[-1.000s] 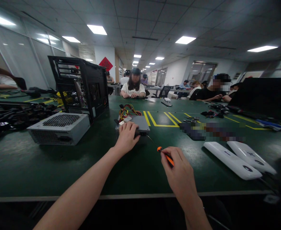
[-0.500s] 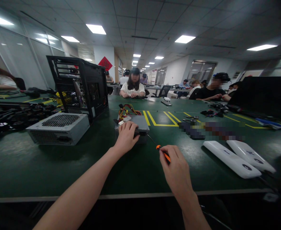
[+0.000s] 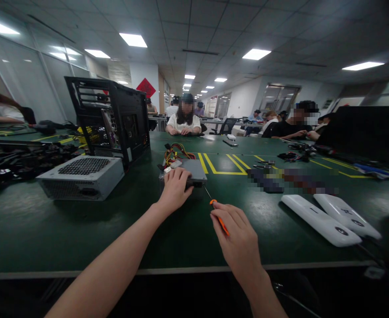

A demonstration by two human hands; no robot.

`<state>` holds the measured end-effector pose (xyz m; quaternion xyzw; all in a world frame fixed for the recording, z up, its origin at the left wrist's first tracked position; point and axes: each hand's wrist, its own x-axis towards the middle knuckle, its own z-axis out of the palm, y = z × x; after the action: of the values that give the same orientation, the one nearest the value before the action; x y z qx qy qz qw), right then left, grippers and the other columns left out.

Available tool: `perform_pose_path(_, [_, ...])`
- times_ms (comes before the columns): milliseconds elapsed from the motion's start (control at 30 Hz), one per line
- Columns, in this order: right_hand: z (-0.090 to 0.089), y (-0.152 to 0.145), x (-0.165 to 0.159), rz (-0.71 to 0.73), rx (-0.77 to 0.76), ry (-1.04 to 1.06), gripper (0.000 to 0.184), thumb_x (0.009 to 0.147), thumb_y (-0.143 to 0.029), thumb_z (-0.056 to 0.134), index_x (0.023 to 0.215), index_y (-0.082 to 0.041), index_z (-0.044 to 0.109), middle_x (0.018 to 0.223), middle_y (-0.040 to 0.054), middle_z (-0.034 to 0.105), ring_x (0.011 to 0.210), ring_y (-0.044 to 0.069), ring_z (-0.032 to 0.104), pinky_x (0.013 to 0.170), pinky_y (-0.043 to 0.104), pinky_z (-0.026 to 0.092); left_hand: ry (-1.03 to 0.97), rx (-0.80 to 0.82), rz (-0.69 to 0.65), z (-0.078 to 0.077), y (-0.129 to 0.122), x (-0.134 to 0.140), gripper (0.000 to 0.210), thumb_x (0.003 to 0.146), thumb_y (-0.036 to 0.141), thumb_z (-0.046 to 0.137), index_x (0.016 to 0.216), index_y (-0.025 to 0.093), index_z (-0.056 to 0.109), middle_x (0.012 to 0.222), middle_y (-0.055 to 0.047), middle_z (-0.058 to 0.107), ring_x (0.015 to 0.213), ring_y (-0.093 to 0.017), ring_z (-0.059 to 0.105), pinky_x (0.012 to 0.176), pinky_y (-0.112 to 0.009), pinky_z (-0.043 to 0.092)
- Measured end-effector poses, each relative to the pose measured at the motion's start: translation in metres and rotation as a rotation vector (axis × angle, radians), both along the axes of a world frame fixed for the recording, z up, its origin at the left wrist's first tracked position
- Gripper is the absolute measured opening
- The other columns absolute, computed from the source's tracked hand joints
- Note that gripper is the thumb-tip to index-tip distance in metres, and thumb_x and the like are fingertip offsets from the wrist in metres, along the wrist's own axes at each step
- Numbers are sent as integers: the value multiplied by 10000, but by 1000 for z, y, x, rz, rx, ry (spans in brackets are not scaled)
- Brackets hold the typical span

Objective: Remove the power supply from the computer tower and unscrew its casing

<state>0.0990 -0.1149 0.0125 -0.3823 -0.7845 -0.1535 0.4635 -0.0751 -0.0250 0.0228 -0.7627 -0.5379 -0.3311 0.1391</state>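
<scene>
A grey computer power supply [image 3: 196, 168] lies on the green table in front of me, with a bundle of coloured cables [image 3: 180, 151] at its back. My left hand [image 3: 175, 187] grips its near left part, the fingers over the top and the thumb along the front face. In my right hand [image 3: 236, 229] is a screwdriver [image 3: 222, 224] with an orange and black handle, the fingers closed round it. The thin shaft points up and left, its tip at the lower right of the power supply's front. Whether the tip sits in a screw is too small to tell.
A second power supply [image 3: 81, 176] and an open black computer case [image 3: 115, 119] stand to the left, beside dark fans [image 3: 22, 161]. Two white devices [image 3: 320, 221] lie right, with cables [image 3: 295, 152] farther back. A co-worker [image 3: 185, 119] sits opposite.
My right hand has shifted slightly left and down, and the screwdriver has turned steeper, with its handle nearer the power supply. My left hand has stayed in place.
</scene>
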Motion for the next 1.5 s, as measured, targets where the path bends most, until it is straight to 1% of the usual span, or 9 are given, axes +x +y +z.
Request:
perform_pose_path(233, [2,-3,-3,134,-160,68,67,814,-129,474,790,-187,495,907,57,567,971,192,519,829,376,457,13,28,-2,0,-1,1,282,727,250,561,996,207,488,1062,-64,476,993,-239,404,847,-383,309])
perform_pose_path(400, [4,-11,-2,171,-355,63,143,768,-82,393,850,-192,431,1068,104,483,1134,217,446,875,405,451,17,34,-1,0,0,1,298,722,251,569,1004,206,483,1058,-61,479,988,-237,404,840,-377,313])
perform_pose_path(633, [1,-7,0,-49,-198,60,186,870,-206,370,1037,-179,449,1028,111,535,921,195,580,701,329,526,21,28,4,0,0,0,298,723,253,570,1005,207,486,1063,-61,480,994,-239,406,841,-378,314])
perform_pose_path(767, [4,-4,11,-179,-188,59,184,895,-269,364,954,-197,523,940,59,581,791,160,604,647,280,515,12,24,5,-1,1,0,303,724,253,570,1012,210,485,1066,-63,478,999,-240,405,853,-383,310])
perform_pose_path(933, [10,-9,13,-119,-267,68,157,852,-272,403,926,-176,503,973,91,505,796,172,590,609,282,517,14,30,-1,0,1,0,302,728,245,565,1016,212,481,1080,-63,473,1013,-242,402,860,-388,306])
perform_pose_path(1133, [7,-16,1,-89,-192,-4,215,862,-203,365,1019,-141,498,973,115,519,746,158,601,550,250,515,19,33,8,0,0,1,308,722,249,569,1015,207,481,1070,-64,476,1004,-241,403,853,-387,308])
perform_pose_path(1267, [2,-12,4,-151,-68,0,194,873,-251,432,1013,-185,550,946,77,575,734,142,605,588,234,498,10,28,1,0,0,2,299,723,243,565,1009,211,483,1069,-64,475,1004,-242,404,852,-390,309])
perform_pose_path(1367, [3,-10,4,-150,-94,-6,201,877,-296,425,951,-171,564,887,79,566,705,146,593,560,243,488,6,13,-5,1,-1,2,290,729,245,559,1007,211,483,1067,-66,476,1007,-243,405,852,-391,310])
perform_pose_path(1500, [7,-13,-2,-90,-146,1,181,866,-241,392,961,-142,510,988,130,503,824,187,570,641,312,513,9,10,-5,1,-1,2,296,732,246,554,1017,211,480,1075,-67,472,1015,-243,398,856,-389,308])
